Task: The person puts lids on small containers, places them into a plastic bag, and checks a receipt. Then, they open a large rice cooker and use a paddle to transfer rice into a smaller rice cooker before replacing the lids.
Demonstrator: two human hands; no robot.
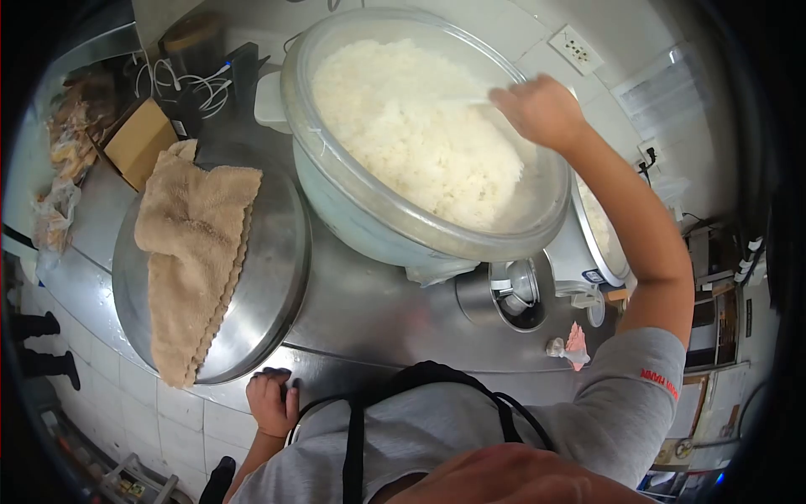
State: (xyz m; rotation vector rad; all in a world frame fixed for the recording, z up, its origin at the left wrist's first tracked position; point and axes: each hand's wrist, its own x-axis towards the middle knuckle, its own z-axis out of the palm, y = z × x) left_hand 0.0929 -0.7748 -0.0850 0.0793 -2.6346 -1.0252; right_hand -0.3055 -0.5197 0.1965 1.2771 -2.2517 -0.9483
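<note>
Blurred by motion, my right hand [540, 109] is closed over the right side of the large bowl [361, 227], gripping a pale, thin utensil [470, 101] whose far end meets the rice. White rice [420, 134] fills much of this wide, clear-rimmed bowl. At the counter's front edge rests my left hand [272, 405], its fingers bent and the thumb apart, with nothing visible in it. The nearest thing to it is a round metal lid [277, 294], on which a brown cloth [197, 252] lies.
Metal wells with a cup [525, 281] sit below the bowl, near a second rice container [600, 227]. A pink item [577, 346] lies on the steel counter [361, 311]. At left are a cardboard box [143, 143], cables [210, 88] and a person's dark-clad legs [38, 344].
</note>
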